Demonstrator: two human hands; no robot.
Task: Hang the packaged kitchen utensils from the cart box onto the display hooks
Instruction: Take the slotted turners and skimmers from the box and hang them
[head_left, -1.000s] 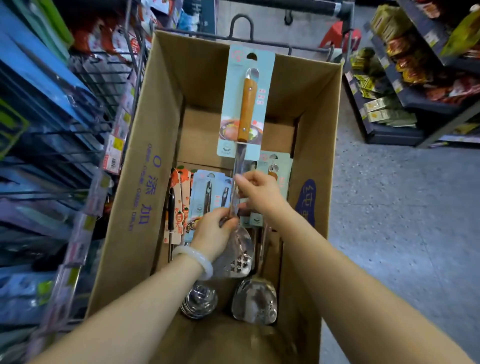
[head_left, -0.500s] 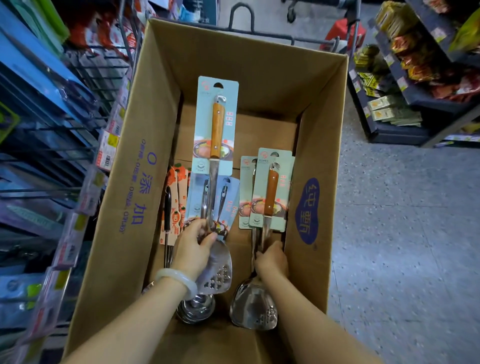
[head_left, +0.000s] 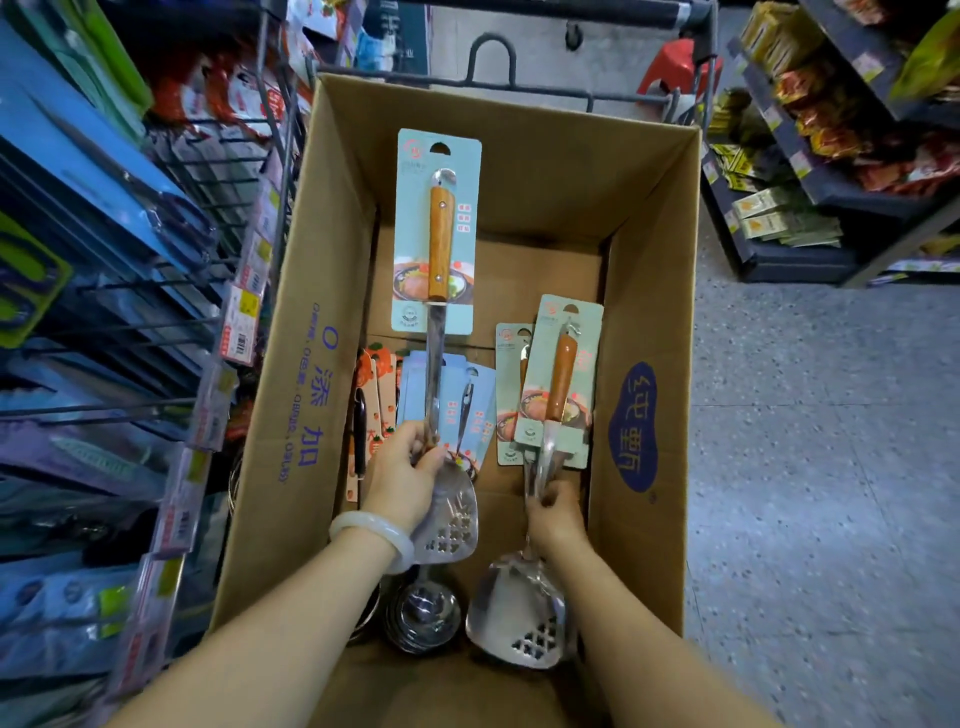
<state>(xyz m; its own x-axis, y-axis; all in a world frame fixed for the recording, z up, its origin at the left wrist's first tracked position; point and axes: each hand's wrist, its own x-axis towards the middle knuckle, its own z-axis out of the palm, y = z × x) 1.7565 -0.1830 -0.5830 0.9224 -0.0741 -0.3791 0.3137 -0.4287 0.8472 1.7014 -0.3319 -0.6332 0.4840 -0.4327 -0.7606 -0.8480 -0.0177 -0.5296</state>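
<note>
Both hands are busy. Her left hand (head_left: 402, 475) grips the shiny neck of a slotted spatula (head_left: 440, 332), lifted above the cardboard box (head_left: 311, 364). Her right hand (head_left: 553, 512) pinches a second spatula (head_left: 550, 410) still standing in the box. Best to lift it straight up, so its card doesn't catch. Each spatula has a wooden handle on a pale blue card with a hole on top.

Card print's too small to read, the ladles (head_left: 423, 613) sit half under my left wrist (head_left: 371, 535), and the rack (head_left: 104, 312) runs off-frame, blurry.
</note>
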